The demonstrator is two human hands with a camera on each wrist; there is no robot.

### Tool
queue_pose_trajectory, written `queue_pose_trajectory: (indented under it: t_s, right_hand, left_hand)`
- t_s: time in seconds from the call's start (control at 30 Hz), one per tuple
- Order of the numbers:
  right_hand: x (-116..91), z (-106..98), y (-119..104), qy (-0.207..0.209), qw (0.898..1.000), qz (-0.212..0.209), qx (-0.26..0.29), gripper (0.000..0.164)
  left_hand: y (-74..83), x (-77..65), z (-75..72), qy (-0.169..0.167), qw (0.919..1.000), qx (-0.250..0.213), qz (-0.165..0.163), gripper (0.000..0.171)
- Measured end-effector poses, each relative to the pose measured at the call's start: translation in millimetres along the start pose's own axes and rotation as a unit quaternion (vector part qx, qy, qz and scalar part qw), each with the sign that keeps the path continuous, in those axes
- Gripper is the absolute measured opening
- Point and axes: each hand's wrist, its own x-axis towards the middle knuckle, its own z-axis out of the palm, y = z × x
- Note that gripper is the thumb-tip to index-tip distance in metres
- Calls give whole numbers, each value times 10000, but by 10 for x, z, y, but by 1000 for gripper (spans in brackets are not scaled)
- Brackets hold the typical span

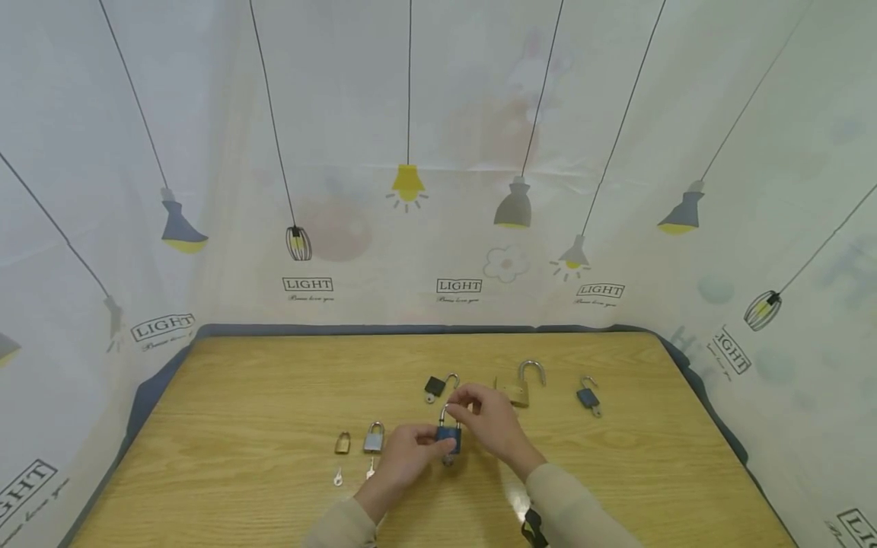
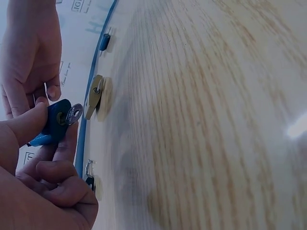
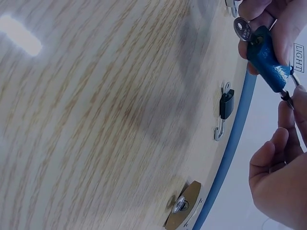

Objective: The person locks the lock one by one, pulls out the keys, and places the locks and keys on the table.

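My left hand (image 1: 409,454) grips the body of a blue padlock (image 1: 448,434) between thumb and fingers, holding it upright above the wooden table. A key (image 3: 243,29) sticks out of the keyhole at the bottom of the lock. With thumb and fingertips, my right hand (image 1: 492,421) pinches the metal shackle (image 1: 444,415) at its top; part of the shackle is hidden behind those fingers. Just beyond the hands lie a black padlock (image 1: 435,387) with its shackle open and a large brass padlock (image 1: 517,393), also open, each with a key in it.
A smaller blue padlock (image 1: 587,396), open and with a key, lies at the right. Left of the hands are a small brass padlock (image 1: 342,444) and a silver padlock (image 1: 373,440), both closed, with loose keys (image 1: 338,477) nearer me. A printed curtain (image 1: 384,304) surrounds the table (image 1: 240,426).
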Motion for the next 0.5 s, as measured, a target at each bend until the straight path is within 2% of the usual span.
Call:
queue_pose_trajectory:
  t_s: [0.33, 0.5]
  right_hand:
    - [13, 3, -6, 171, 9997, 150, 39, 8]
    - [7, -12, -52, 149, 9997, 86, -178, 8]
  left_hand:
    - [22, -14, 16, -162, 9996, -226, -31, 29]
    - [29, -16, 33, -179, 9996, -198, -66, 30]
